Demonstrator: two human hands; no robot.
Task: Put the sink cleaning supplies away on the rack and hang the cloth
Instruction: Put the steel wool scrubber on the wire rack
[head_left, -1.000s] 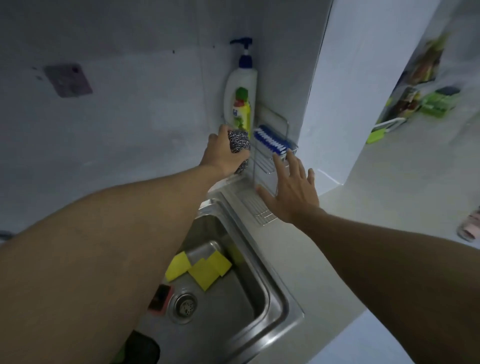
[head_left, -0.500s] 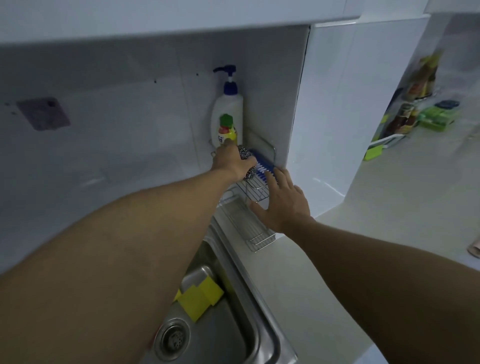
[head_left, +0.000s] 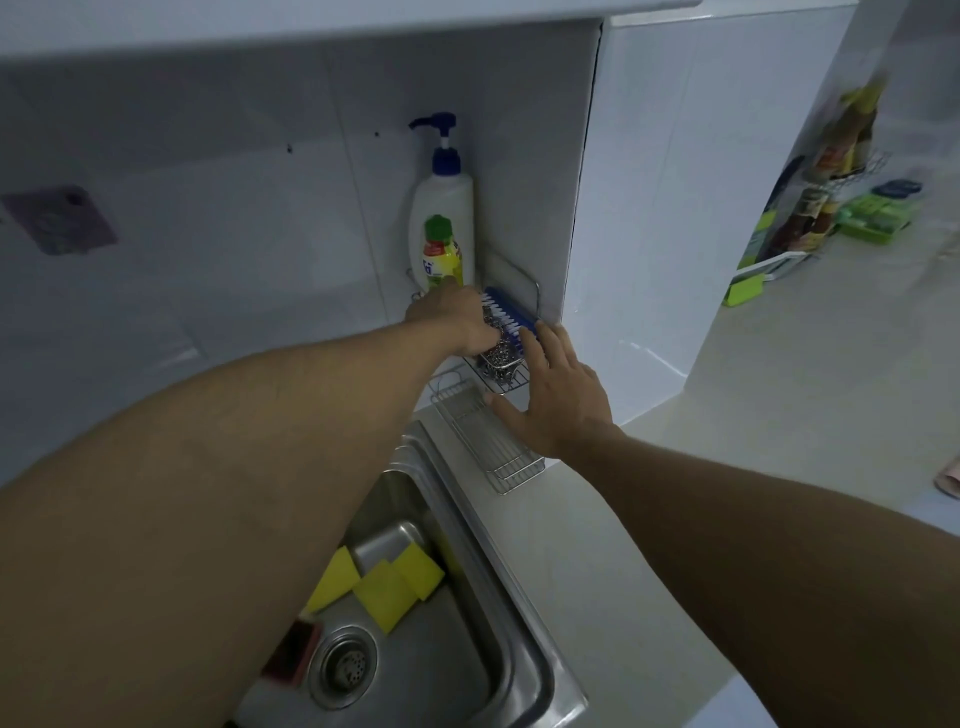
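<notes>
Left hand (head_left: 457, 322): holds a steel scrubber (head_left: 496, 353) down on the wire rack (head_left: 498, 462).
Right hand (head_left: 558, 395): flat and spread, touching the rack.
Brush (head_left: 511, 312): blue, on the rack beside the scrubber.
Soap bottle (head_left: 444, 218): upright in the corner.
Sink (head_left: 514, 639): yellow sponges (head_left: 384, 587) inside.

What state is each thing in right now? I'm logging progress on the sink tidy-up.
steel scourer: on the rack, left hand on it
wire rack: low tier bare, right hand resting on it
blue brush: lying on the rack
pump bottle: upright in the corner
yellow cloth: crumpled in the sink, not hung
</notes>
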